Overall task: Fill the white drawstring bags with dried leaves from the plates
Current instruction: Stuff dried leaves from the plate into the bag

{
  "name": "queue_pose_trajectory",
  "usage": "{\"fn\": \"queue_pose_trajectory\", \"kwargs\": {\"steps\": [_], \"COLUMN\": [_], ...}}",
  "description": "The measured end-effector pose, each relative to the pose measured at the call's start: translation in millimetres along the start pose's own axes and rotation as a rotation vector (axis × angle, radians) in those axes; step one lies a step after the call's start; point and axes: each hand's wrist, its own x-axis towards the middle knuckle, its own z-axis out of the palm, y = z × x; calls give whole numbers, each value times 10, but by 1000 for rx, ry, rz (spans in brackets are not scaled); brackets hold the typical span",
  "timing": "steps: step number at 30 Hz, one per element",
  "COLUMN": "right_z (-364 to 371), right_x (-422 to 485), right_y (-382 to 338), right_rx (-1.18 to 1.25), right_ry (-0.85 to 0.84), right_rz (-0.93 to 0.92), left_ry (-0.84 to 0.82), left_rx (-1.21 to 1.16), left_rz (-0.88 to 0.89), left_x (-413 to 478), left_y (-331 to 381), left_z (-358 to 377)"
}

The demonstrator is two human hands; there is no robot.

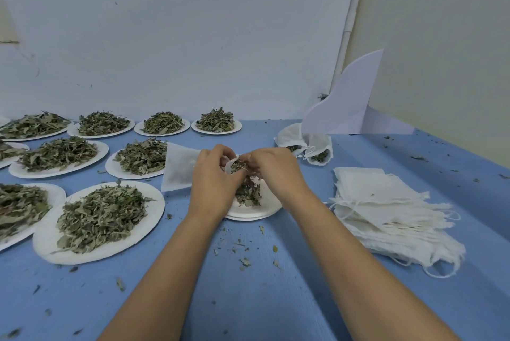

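Note:
My left hand (214,178) grips the mouth of a white drawstring bag (179,169), whose body trails off to the left over the table. My right hand (276,172) pinches a clump of dried leaves (239,165) at the bag's open mouth. Both hands hover above a white plate (256,211) that holds a small remnant of leaves (249,194). A stack of empty white bags (386,211) lies to the right. Two filled bags (306,145) lie behind it, near the wall.
Several white plates heaped with dried leaves (102,216) cover the left half of the blue table (248,299). Leaf crumbs are scattered over the cloth. A white curved board (347,100) stands at the back right corner against the wall.

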Motion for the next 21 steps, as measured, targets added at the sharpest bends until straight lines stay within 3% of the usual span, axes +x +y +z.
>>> {"fn": "queue_pose_trajectory", "kwargs": {"steps": [4,6,11,15,18,21], "right_z": [38,53,-42,-81,-143,-175], "right_x": [-88,-114,-83,-35,15,40], "right_y": [-5,23,61,67,89,130], "right_rx": [-387,-461,-199,70,-26,-109], "right_ry": [27,-2,-55,81,176,111], "right_rz": [-200,-286,-256,-200,-217,-173], "left_ry": [-12,-18,-13,-31,-65,-104], "left_rx": [0,-14,-38,-155,-230,-288], "left_rz": [4,6,5,-19,-12,2], "left_x": [-5,-17,-13,-1,-10,-13], "left_y": [21,22,18,24,59,95], "left_z": [0,-13,-33,-57,-51,-42]}}
